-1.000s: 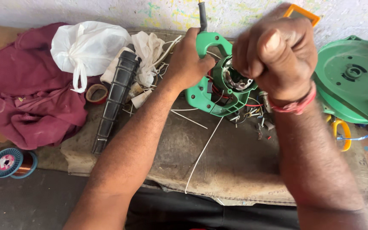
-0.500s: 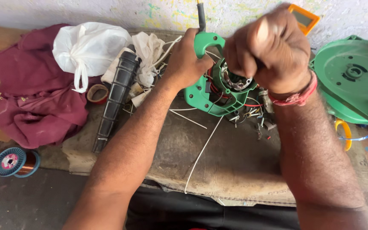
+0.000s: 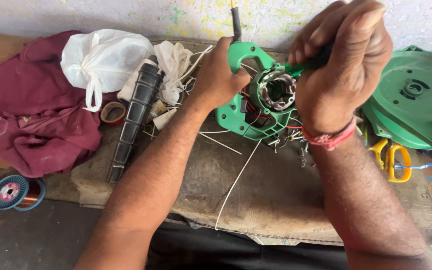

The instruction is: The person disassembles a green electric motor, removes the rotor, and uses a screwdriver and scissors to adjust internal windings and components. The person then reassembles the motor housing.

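Note:
A green motor housing (image 3: 243, 117) with a round wound stator (image 3: 277, 91) in its middle lies on the worn workbench (image 3: 276, 200). My left hand (image 3: 219, 75) grips the housing's upper left edge and steadies it. My right hand (image 3: 343, 65) is closed around a dark green tool handle (image 3: 312, 61), whose tip points at the stator's upper right rim. Red and black wires (image 3: 256, 107) run inside the housing. Loose wire ends and small metal bits (image 3: 296, 142) lie just below it.
A green round cover (image 3: 416, 105) sits at the right, yellow-handled scissors (image 3: 393, 157) below it. A black ribbed cone (image 3: 136, 117), a tape roll (image 3: 112, 112), a white bag (image 3: 103, 60), maroon cloth (image 3: 41, 115) and a copper wire spool (image 3: 13, 192) lie left. A white cord (image 3: 233, 185) trails down.
My right hand has shifted up and to the right, off the stator, which now shows. The tool handle in its grip has come into sight. My left hand keeps its hold.

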